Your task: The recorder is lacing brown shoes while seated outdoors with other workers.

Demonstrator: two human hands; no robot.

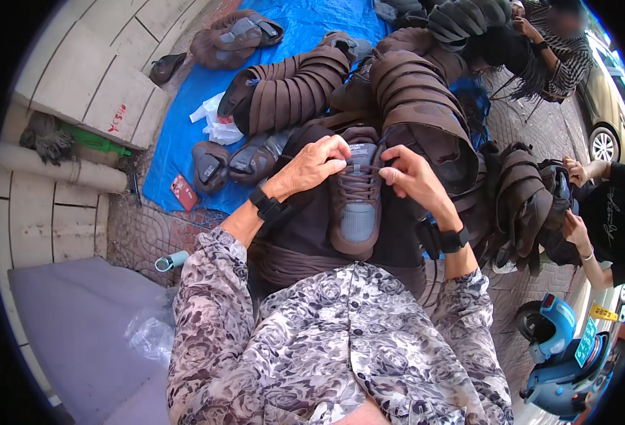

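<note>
A brown shoe upper with a grey toe patch and brown laces lies toe toward me on a dark stack in my lap. My left hand grips its tongue and upper edge on the left side. My right hand pinches a lace at the shoe's right side, fingers closed. Both wrists carry black bands. My flowered sleeves come in from below.
Stacks of brown shoe uppers lie on a blue tarp. Loose uppers and a white bag sit left. Other people work at the top right and right. A blue scooter stands at right, a cup at left.
</note>
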